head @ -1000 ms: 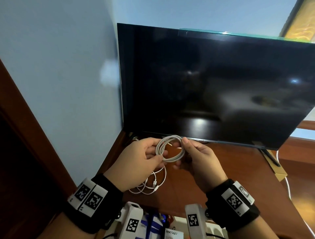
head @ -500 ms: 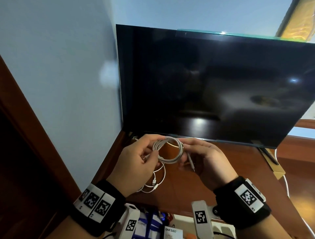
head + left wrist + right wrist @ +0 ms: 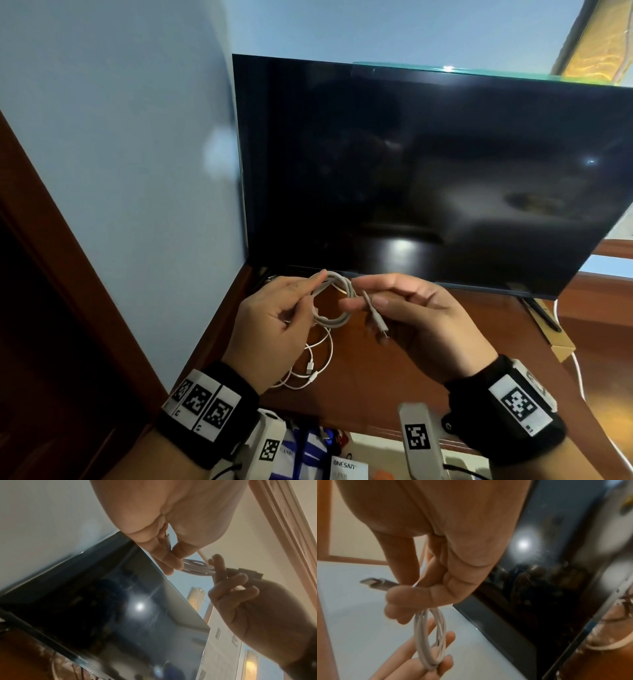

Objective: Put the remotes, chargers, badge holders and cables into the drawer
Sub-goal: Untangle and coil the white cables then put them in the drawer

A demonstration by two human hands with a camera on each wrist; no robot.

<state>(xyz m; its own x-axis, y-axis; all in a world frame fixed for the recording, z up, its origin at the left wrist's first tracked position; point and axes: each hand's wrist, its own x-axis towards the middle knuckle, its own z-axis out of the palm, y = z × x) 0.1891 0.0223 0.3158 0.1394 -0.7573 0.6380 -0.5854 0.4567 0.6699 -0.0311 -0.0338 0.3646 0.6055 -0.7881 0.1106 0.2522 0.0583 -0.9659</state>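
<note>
Coiling a white cable over the TV stand before stowing it

The left hand (image 3: 274, 320) pinched one side of the coiled white cable (image 3: 334, 301), fingers curled round the loops to keep them from springing apart. The right hand (image 3: 416, 317) gripped the free end just behind its plug (image 3: 378, 323), likely to tuck it round the coil. Both were held in the air above the wooden TV stand (image 3: 428, 370), near the dark television (image 3: 428, 171). A thinner white cable (image 3: 313, 366) lay loose on the stand below the left hand, not yet gathered. The drawer (image 3: 346, 455), at the near edge, stood open.
</note>
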